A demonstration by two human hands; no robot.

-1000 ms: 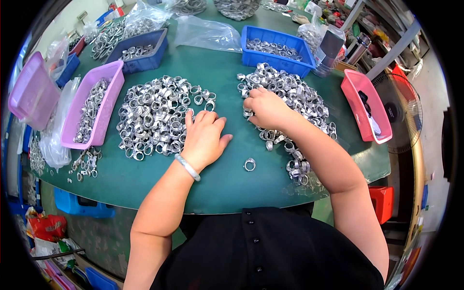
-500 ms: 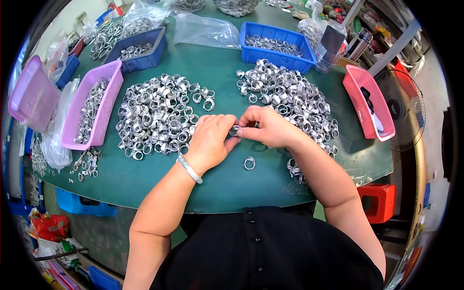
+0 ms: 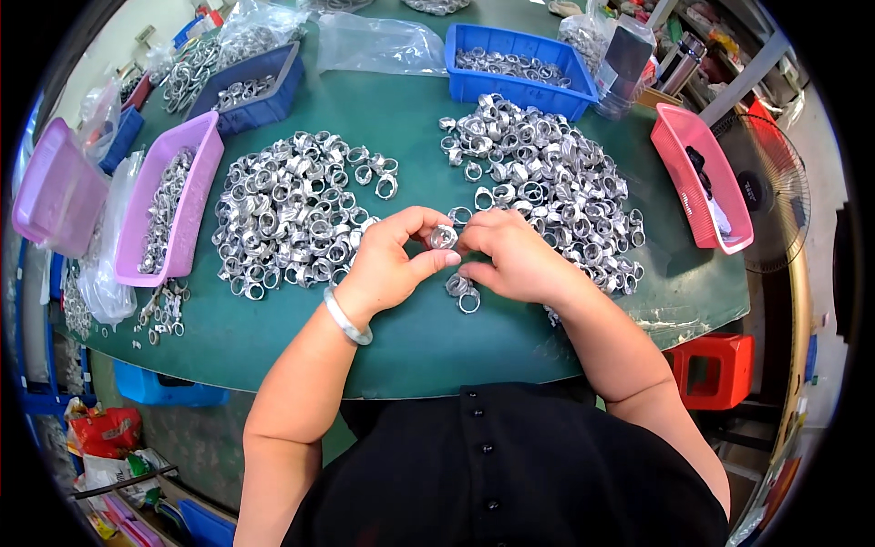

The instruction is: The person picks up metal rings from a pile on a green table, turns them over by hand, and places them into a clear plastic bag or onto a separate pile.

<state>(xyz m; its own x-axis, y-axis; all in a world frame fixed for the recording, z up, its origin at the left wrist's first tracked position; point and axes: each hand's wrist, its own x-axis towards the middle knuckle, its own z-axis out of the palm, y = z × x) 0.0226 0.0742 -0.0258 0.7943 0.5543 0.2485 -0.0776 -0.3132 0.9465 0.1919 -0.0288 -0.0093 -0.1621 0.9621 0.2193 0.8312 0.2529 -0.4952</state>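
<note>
My left hand, with a pale bangle at the wrist, pinches a silver metal ring between thumb and fingers. My right hand is close beside it, its fingers curled and thumb drawn in; what they grip, if anything, is hidden. Just below the right thumb, two silver rings lie together on the green table. A heap of similar rings spreads beside my left hand. Another heap lies beyond and to the right of my right hand, partly covered by that hand and forearm.
Two blue bins of metal pieces stand at the back. A pink-purple bin of rings is at left, near a clear plastic bag. At right are a pink basket, a fan and a red stool.
My fingertips have parted slightly, and the ring in my left hand is turned and more visible. A second ring now shows beside the lone one on the table. The view has shifted a little.
</note>
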